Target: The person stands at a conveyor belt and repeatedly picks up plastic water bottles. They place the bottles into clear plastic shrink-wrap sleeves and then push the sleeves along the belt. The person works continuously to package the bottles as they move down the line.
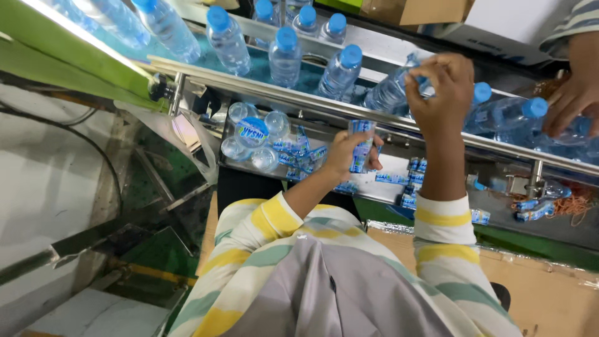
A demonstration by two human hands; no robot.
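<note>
A: Which colours mark the water bottles [284,57] on the conveyor rail [262,84]?

B: Clear bodies with bright blue caps; the rail is bare silver metal, and the belt beneath shows teal.

A: And the small label sleeves [362,147] in the left hand [349,155]?

B: Blue and white, printed in bands; the loose sleeves [301,153] in the tray share this pattern.

A: What pattern does the person's striped sleeve [444,232] carry?

B: Broad horizontal stripes of yellow, white and pale green; a plain grey cloth [337,293] lies over the chest.

A: The surroundings?

B: A lime-green frame [68,59] at upper left, brown cardboard [549,293] at lower right, orange rubber bands [571,205] by the rail.
</note>
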